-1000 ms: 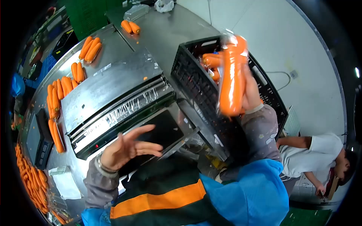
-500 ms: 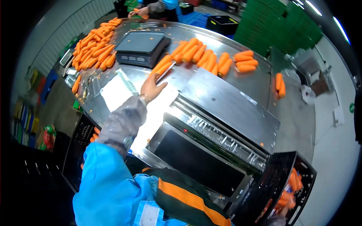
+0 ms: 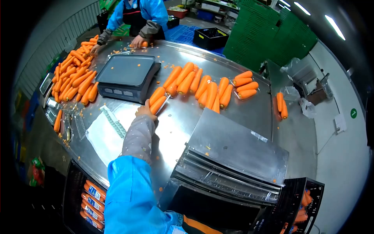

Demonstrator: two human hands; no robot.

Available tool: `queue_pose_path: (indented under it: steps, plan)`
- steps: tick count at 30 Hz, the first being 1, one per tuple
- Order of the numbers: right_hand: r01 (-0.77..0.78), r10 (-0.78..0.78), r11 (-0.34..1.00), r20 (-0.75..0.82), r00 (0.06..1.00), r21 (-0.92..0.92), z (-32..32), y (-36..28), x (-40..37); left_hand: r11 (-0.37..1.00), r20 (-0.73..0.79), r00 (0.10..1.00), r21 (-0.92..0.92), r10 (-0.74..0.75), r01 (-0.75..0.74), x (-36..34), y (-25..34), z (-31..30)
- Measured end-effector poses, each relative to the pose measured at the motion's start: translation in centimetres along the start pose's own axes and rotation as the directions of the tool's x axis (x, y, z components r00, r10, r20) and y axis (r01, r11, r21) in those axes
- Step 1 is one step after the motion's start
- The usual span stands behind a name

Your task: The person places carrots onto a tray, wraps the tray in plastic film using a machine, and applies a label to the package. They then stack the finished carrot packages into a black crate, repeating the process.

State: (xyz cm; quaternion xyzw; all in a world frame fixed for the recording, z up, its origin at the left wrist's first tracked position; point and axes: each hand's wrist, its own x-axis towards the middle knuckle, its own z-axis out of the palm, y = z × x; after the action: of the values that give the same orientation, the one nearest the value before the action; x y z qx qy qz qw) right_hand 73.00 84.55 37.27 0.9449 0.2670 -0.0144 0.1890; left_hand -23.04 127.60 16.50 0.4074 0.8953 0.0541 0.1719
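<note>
My left hand (image 3: 145,112) reaches across the steel table, its fingers closed at the near end of a tray of carrots (image 3: 157,100). A shiny, thin edge of the tray shows along the right side of the carrots. Right beside it are more groups of carrots (image 3: 184,79), followed by further groups (image 3: 212,93) in a row towards the right. A dark weighing scale (image 3: 126,70) stands just beyond my left hand. My right hand is out of view.
A metal machine (image 3: 237,146) with rollers stands in front of me. Wrapped carrot packs (image 3: 92,202) fill a black crate at lower left; another black crate (image 3: 311,195) is at right. A co-worker's hands (image 3: 139,41) are across the table, beside piled loose carrots (image 3: 72,80).
My left hand has closed at the tray's end, its thumb no longer stretched out. The view has shifted, showing more of the co-worker and the left crate. My right hand has left the view at lower right.
</note>
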Motion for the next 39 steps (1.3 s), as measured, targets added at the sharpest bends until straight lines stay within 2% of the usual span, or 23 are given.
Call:
queue_pose_path:
  steps: [2,5,7,8,9,10,11,12,13,14,15,16,17,19,20,23,25,26,30,33,35,37,39]
  plan:
    - [0.001,0.003,0.999,-0.067,0.998,0.046,0.7,0.3,0.3,0.999,0.011,1.000,-0.042,-0.011,0.012,-1.3,-0.2,-0.8]
    - [0.034,0.009,0.972,-0.183,0.983,0.231,2.4,-0.2,1.9,0.929,0.035,0.998,-0.368,0.055,-0.039,-1.2,-3.5,0.4]
    - [0.012,0.048,0.985,-0.344,0.938,0.169,0.8,-3.5,-0.6,0.778,0.086,0.991,-0.628,0.106,-0.029,-2.1,-5.1,0.4]
    - [0.141,-0.043,0.947,-0.322,0.946,0.289,2.3,-0.3,5.3,0.662,0.131,0.983,-0.749,0.130,0.013,-3.0,-5.3,0.0]
    - [0.120,-0.005,0.937,-0.328,0.945,0.329,-0.9,-5.0,0.2,0.674,0.055,0.988,-0.736,0.142,-0.056,-5.9,-4.0,-2.7]
    - [0.349,-0.055,0.861,-0.615,0.787,0.371,-1.6,-7.6,-1.8,0.671,-0.118,0.956,-0.689,0.269,-0.274,-7.3,-3.5,-4.0]
    - [0.481,-0.123,0.758,-0.627,0.769,0.441,-2.9,-8.8,-1.5,0.541,-0.334,0.805,-0.608,0.490,-0.581,-7.0,-3.0,-4.2]
    - [0.495,-0.053,0.695,-0.651,0.758,0.520,-5.3,-12.7,-3.1,0.514,-0.386,0.654,-0.410,0.651,-0.753,-8.7,-0.7,-6.9]
    - [0.607,-0.106,0.555,-0.676,0.729,0.568,-6.7,-15.7,-2.9,0.556,-0.336,0.578,-0.168,0.744,-0.814,-11.2,2.2,-9.6]
    - [0.557,-0.174,0.247,-0.529,0.831,0.793,-8.7,-19.4,-3.8,0.510,-0.284,0.520,-0.115,0.806,-0.853,-14.2,5.5,-11.3]
    - [0.476,-0.262,0.250,-0.414,0.872,0.843,-11.1,-23.3,-5.4,0.358,-0.253,0.366,-0.079,0.896,-0.931,-15.6,8.6,-11.7]
    - [0.600,-0.308,0.195,-0.533,0.788,0.776,-12.6,-28.2,-7.7,0.258,-0.250,0.256,-0.026,0.934,-0.966,-18.5,12.1,-11.7]
    - [0.662,-0.409,0.240,-0.544,0.732,0.710,-13.7,-32.2,-9.4,0.209,-0.124,0.207,0.002,0.970,-0.978,-19.8,15.3,-11.0]
    - [0.848,-0.567,0.040,-0.687,0.455,0.529,-14.3,-39.8,-12.0,0.022,-0.097,0.023,-0.008,0.995,-1.000,-22.7,21.1,-8.0]
    - [0.822,-0.660,-0.041,-0.633,0.404,0.568,-14.9,-42.6,-13.8,-0.023,-0.076,-0.025,0.036,0.997,-0.999,-24.0,23.3,-6.1]
    - [0.980,-0.690,-0.110,-0.723,0.044,0.165,-12.8,-48.3,-13.7,-0.010,0.068,-0.014,-0.055,0.998,-0.998,-27.4,26.4,-1.9]
    - [0.981,-0.754,-0.125,-0.656,0.005,0.151,-10.3,-49.4,-12.5,-0.003,0.301,-0.091,-0.280,0.949,-0.960,-26.8,26.9,-0.6]
    - [0.985,-0.885,-0.047,-0.465,0.036,0.166,-9.3,-49.3,-12.3,0.006,0.267,-0.066,-0.259,0.962,-0.966,-26.7,26.4,-0.1]
    - [0.994,-0.759,-0.084,-0.650,-0.022,0.066,-8.5,-49.2,-13.9,0.027,0.187,-0.007,-0.178,0.982,-0.984,-26.4,23.9,0.2]
    - [0.967,-0.794,-0.099,-0.605,0.064,0.233,-8.7,-50.1,-14.7,0.020,0.206,-0.015,-0.165,0.978,-0.986,-25.5,22.8,-1.0]
    - [0.940,-0.741,-0.227,-0.672,0.003,0.254,-8.9,-49.0,-13.9,0.011,0.112,-0.006,-0.154,0.994,-0.988,-24.5,21.1,-0.8]
    - [0.964,-0.703,-0.264,-0.692,-0.164,0.039,-11.1,-44.1,-12.7,0.047,0.072,0.031,-0.236,0.997,-0.971,-25.6,17.9,-4.0]
    - [0.968,-0.868,-0.250,-0.451,-0.209,0.032,-11.8,-38.1,-11.1,0.047,0.025,0.044,-0.120,0.999,-0.992,-26.4,13.3,-8.1]
